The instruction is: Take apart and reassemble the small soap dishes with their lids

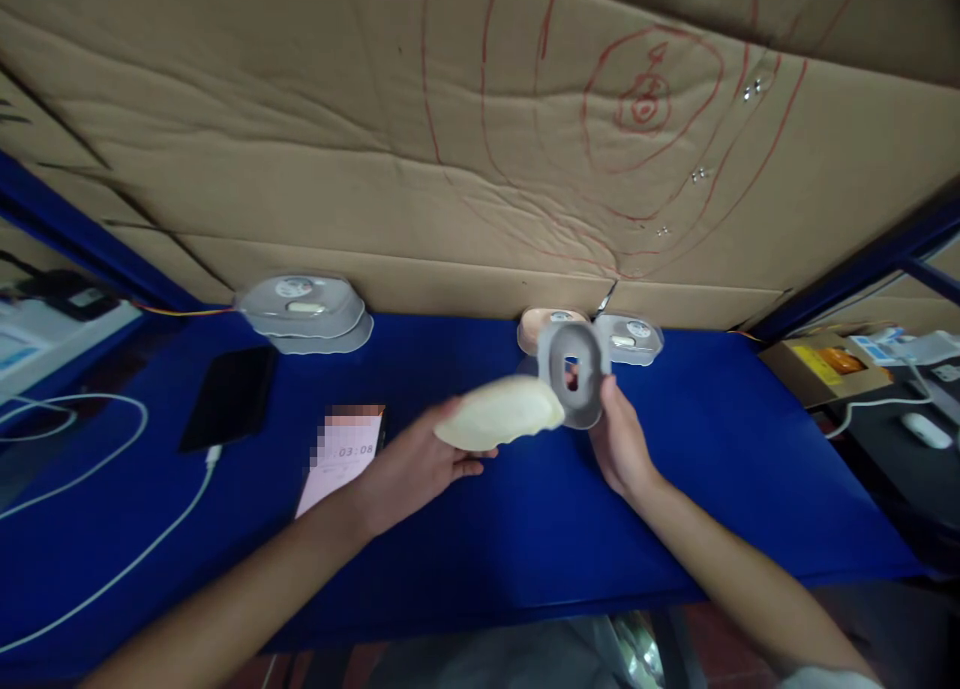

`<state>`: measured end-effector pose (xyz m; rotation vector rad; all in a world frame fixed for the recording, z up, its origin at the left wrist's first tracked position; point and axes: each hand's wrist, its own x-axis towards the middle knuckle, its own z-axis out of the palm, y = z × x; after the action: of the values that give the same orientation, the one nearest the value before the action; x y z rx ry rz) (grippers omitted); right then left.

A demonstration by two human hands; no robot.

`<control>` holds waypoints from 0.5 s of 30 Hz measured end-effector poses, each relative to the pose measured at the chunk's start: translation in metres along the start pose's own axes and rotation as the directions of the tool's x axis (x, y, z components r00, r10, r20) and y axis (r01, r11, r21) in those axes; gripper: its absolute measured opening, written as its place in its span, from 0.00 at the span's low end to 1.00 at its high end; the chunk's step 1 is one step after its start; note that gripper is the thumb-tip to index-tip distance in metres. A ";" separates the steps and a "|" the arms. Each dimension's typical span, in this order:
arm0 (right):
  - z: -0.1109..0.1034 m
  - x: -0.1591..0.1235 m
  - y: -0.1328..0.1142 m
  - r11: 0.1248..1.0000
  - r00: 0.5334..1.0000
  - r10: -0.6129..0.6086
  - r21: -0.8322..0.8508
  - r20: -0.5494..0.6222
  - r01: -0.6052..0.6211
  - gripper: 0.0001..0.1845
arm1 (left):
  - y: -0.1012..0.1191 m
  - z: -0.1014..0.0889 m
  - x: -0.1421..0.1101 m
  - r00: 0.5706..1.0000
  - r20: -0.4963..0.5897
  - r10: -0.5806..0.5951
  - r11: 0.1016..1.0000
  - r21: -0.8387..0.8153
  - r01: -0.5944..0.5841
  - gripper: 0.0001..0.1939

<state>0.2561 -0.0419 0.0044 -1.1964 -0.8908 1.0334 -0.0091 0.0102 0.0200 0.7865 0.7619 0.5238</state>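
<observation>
My left hand (424, 459) grips a cream-coloured, curved oval piece (499, 411) with a wavy lower edge; its exact kind does not show. In my right hand (622, 439) is a grey oval plastic shell (556, 364), tilted up, with a slot through its middle. The cream piece's right end overlaps the shell's lower left in view; whether they touch, I cannot tell. Behind the shell, at the back of the table, sit a peach-coloured case (530, 331) and a grey case (636, 339) with a round label. The fingers behind both pieces are partly hidden.
On the blue table (480, 559), stacked grey cases (307, 309) stand back left. A black phone (229, 397) with a white cable and a phone with a lit screen (345, 454) lie left. Cardboard (337, 99) rises behind. An open box (821, 369) and a white mouse (926, 429) are right.
</observation>
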 end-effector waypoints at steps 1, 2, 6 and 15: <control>-0.001 0.003 -0.003 0.988 0.995 0.092 0.131 -0.043 -0.085 0.30 | 0.006 0.001 0.000 0.999 0.018 -0.042 0.990 -0.132 0.044 0.42; -0.002 0.007 -0.007 0.963 0.986 0.159 0.229 -0.058 -0.142 0.31 | 0.010 0.002 -0.001 0.998 0.033 -0.057 0.974 -0.216 0.063 0.39; -0.006 0.012 -0.011 0.946 0.977 0.202 0.272 -0.069 -0.176 0.31 | 0.007 0.004 -0.002 0.998 -0.055 0.018 0.998 -0.055 -0.022 0.37; 0.006 -0.025 -0.005 0.724 0.801 -0.280 -0.432 0.529 0.538 0.25 | -0.020 0.006 -0.005 0.917 0.017 0.398 0.848 0.374 -0.375 0.57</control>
<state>0.2439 -0.0642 0.0104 -1.1633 -1.8391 0.6651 -0.0042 -0.0074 0.0095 1.3002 0.7719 0.7820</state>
